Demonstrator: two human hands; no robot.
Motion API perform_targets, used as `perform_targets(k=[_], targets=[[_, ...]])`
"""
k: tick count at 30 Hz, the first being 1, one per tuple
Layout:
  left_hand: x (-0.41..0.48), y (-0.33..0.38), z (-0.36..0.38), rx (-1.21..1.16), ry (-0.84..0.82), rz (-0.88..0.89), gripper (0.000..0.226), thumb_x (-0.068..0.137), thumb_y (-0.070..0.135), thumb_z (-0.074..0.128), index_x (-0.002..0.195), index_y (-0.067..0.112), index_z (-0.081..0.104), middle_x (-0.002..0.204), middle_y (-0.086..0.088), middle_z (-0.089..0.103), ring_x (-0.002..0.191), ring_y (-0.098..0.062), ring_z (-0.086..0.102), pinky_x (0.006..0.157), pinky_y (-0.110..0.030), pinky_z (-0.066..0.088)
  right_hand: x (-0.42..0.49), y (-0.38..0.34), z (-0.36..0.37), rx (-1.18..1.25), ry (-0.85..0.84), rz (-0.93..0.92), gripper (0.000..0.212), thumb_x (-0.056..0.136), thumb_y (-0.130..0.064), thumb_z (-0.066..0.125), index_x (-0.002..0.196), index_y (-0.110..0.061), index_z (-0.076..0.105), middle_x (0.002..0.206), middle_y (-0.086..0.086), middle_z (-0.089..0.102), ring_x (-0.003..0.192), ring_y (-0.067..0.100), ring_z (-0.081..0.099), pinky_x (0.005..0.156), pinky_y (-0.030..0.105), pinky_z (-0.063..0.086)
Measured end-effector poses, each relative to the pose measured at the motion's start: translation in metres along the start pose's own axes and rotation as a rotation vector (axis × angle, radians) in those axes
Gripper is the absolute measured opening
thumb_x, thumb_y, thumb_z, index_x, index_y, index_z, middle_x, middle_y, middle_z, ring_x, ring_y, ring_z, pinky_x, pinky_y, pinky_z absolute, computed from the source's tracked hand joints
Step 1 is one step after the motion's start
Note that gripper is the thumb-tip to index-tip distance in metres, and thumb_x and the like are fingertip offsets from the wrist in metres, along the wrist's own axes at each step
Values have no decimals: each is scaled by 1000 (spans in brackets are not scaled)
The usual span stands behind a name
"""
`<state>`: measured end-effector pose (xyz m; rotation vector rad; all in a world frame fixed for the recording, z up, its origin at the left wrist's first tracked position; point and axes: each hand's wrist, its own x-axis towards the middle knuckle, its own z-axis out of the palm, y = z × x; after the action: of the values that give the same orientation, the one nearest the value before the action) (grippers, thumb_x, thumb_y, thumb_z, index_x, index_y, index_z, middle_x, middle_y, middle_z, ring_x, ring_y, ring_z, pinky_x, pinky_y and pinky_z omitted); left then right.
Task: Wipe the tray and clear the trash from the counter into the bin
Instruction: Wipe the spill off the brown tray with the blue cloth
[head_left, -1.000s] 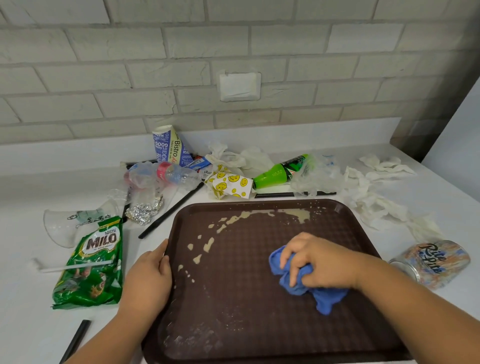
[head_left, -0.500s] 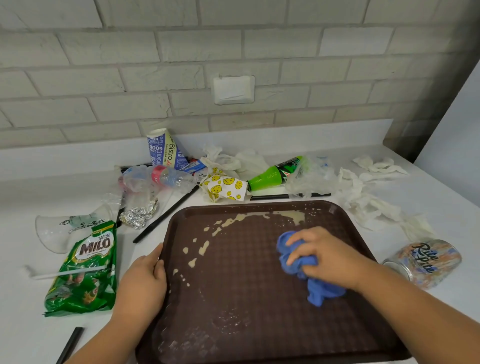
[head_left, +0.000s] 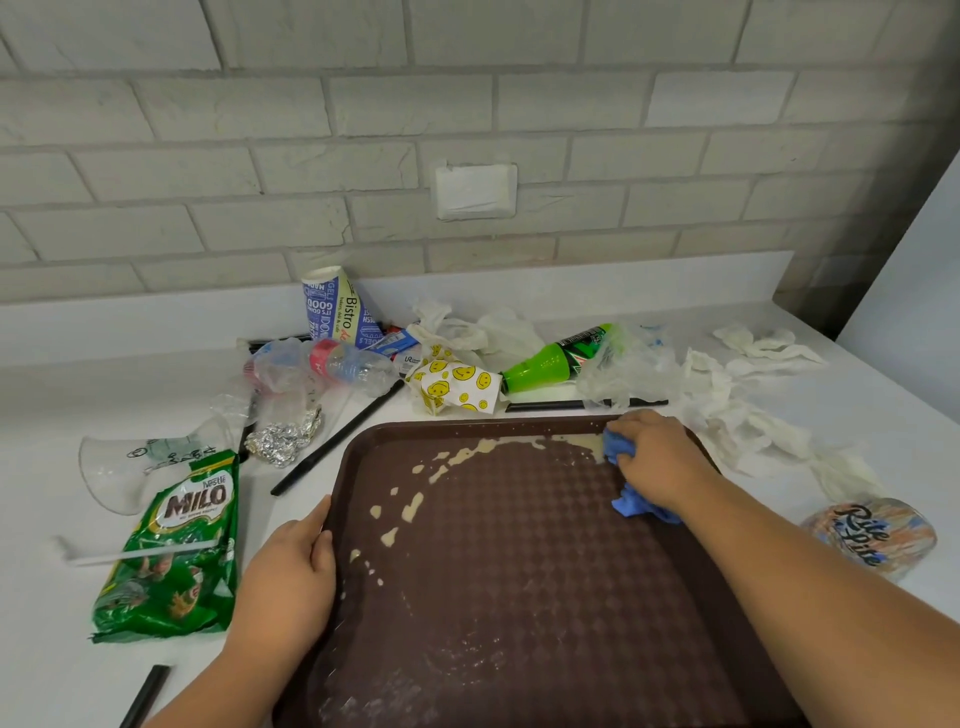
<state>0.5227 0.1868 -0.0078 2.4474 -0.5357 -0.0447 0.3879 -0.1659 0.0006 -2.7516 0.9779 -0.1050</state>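
Observation:
A dark brown tray lies on the white counter, with beige spill streaks along its far edge and left side. My right hand grips a crumpled blue cloth and presses it on the tray's far right corner, at the end of the spill. My left hand holds the tray's left rim, thumb on the inner edge. Trash sits behind and left of the tray: a green Milo packet, foil ball, smiley wrapper, green bottle, clear bottle.
A Bistro paper cup leans at the back wall. Crumpled white tissues trail along the right. A printed can lies right of the tray. A clear plastic cup and black straws lie left. No bin is in view.
My right hand has carried the blue cloth from the tray's middle up to its far right corner. My left hand stays on the left rim.

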Motion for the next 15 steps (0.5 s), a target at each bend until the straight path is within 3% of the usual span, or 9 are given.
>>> perform_targets(k=[4, 8, 13, 15], targets=[[1, -1, 0, -11, 3, 1, 43, 96, 16, 43, 138, 21, 46, 118, -9, 61, 109, -26, 55, 88, -33, 40, 0, 2, 4, 197, 210, 189, 39, 87, -9, 54, 126, -12, 56, 133, 13, 43, 114, 32, 49, 97, 38, 43], [1, -1, 1, -12, 7, -2, 43, 96, 17, 43, 139, 21, 45, 117, -8, 61, 108, -25, 55, 87, -32, 41, -1, -13, 6, 226, 113, -31, 39, 88, -11, 57, 128, -13, 54, 132, 8, 41, 113, 26, 51, 99, 28, 38], [1, -1, 2, -8, 13, -3, 43, 96, 17, 43, 139, 22, 45, 115, -7, 61, 107, -24, 56, 87, -32, 41, 4, -11, 4, 129, 167, 97, 37, 90, -11, 52, 127, -10, 56, 132, 12, 42, 109, 29, 54, 100, 35, 42], [0, -1, 2, -10, 14, 7, 43, 96, 17, 42, 139, 23, 45, 112, -7, 62, 104, -23, 56, 82, -31, 40, 3, -15, 5, 108, 98, -15, 37, 91, -13, 53, 128, -11, 55, 135, 8, 40, 114, 24, 51, 102, 27, 38]])
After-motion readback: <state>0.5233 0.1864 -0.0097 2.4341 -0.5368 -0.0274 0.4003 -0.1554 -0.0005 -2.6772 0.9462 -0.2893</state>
